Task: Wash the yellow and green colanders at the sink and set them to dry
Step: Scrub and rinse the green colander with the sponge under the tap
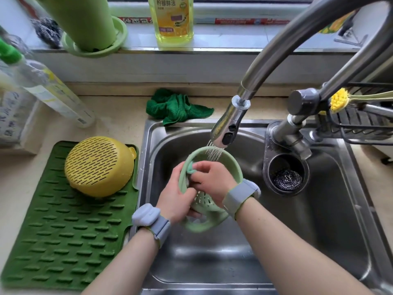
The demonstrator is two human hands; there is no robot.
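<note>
The green colander (230,167) is held tilted over the steel sink (212,262), under water spraying from the faucet head (227,128). My left hand (175,199) grips its left rim and outer wall. My right hand (212,182) reaches inside the bowl, its fingers closed on the rim's loop handle. The yellow colander (98,166) lies upside down on the green drying mat (63,241), left of the sink, apart from both hands.
A green cloth (176,107) lies behind the sink. A steel scourer (287,179) sits in a cup on the sink's right. Yellow dish soap (172,20) and a green holder (93,24) stand on the sill. Clear bottles (49,90) lean at left. A wire rack (365,124) sits at right.
</note>
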